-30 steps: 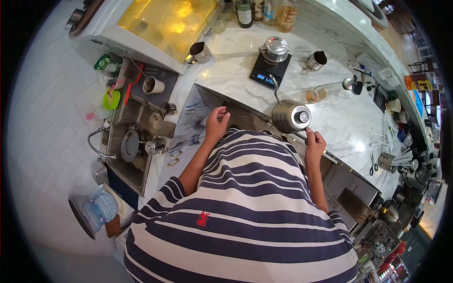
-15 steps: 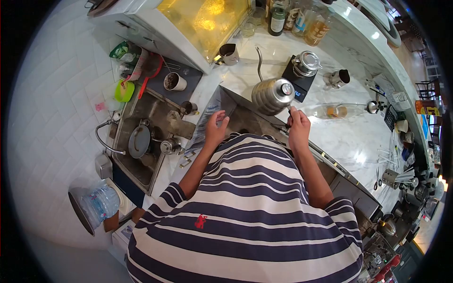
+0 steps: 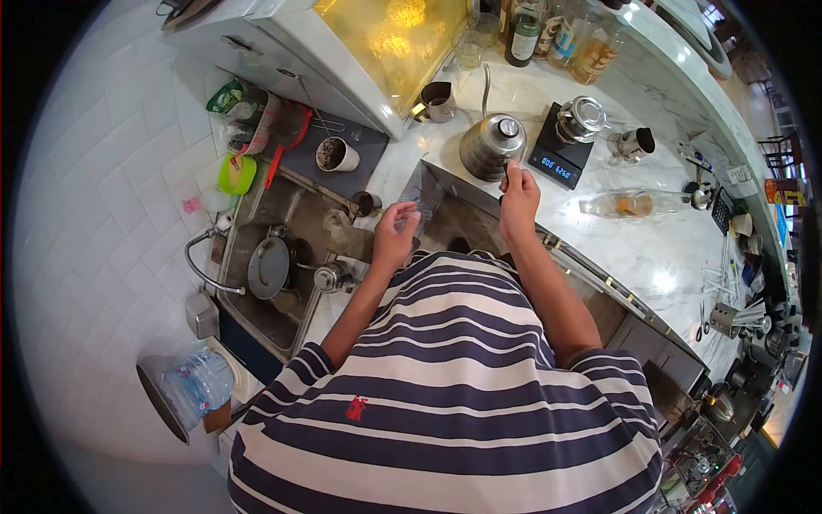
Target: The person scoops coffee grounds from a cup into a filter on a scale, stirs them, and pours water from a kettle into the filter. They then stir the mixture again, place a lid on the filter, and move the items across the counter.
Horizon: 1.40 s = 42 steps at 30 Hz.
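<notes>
My right hand (image 3: 520, 202) is closed around the handle of a steel gooseneck kettle (image 3: 491, 150), which is upright at the marble counter's edge. Left of it, my left hand (image 3: 395, 237) is half curled with thumb and fingers apart; clear plastic shows by its fingertips, and I see nothing held. To the kettle's right lies a black scale (image 3: 558, 161) with a lit display. A glass server with a metal top (image 3: 581, 120) stands on the scale's far part. Beyond the kettle is a steel pitcher (image 3: 437, 102).
At the left is a sink (image 3: 243, 314) with a pan (image 3: 269, 267) in it. A paper cup (image 3: 336, 155) with dark contents stands on a dark mat (image 3: 369, 147). Right of the scale are another pitcher (image 3: 635, 145) and a lying clear bottle (image 3: 635, 204). Several bottles (image 3: 525, 34) stand behind.
The kettle has moved from over the counter's edge, close to the scale, away to the left and down to the counter, with my right hand on it. The view has shifted; my left hand remains raised.
</notes>
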### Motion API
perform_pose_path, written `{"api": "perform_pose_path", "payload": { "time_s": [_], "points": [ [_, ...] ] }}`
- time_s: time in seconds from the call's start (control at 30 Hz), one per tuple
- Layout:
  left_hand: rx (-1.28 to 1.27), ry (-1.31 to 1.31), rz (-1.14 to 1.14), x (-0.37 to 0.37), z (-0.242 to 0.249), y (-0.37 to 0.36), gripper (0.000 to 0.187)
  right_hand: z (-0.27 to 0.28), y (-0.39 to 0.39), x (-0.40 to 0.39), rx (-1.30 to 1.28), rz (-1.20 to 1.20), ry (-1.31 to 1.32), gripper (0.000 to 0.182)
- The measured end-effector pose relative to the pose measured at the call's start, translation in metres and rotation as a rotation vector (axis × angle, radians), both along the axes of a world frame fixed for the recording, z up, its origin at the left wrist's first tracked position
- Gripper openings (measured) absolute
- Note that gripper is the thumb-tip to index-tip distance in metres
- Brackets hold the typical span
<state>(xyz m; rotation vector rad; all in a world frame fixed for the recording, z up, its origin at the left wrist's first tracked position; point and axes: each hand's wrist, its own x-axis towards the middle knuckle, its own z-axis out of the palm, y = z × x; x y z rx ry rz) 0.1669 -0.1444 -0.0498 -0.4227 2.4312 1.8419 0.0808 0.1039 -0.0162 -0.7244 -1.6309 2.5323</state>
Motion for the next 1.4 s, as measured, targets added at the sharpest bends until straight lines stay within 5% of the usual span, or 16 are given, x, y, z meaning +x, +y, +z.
{"api": "perform_pose_path", "payload": {
  "time_s": [0.4, 0.97, 1.27, 1.4],
  "points": [
    [-0.062, -0.04, -0.045, -0.003, 0.0, -0.012, 0.034, -0.024, -0.019, 0.0, 0.164, -0.067, 0.088, 0.041],
    [0.025, -0.007, -0.019, 0.022, -0.035, 0.008, 0.032, -0.029, -0.019, 0.009, 0.405, 0.192, 0.043, 0.033],
    [-0.087, -0.058, -0.146, 0.023, -0.037, 0.049, 0.032, -0.025, 0.085, 0.063, 0.536, 0.088, -0.019, 0.027],
    [-0.114, -0.079, -0.157, 0.034, -0.014, 0.095, 0.033, 0.005, 0.176, 0.079, 0.807, -0.318, 0.034, 0.028]
  ]
}}
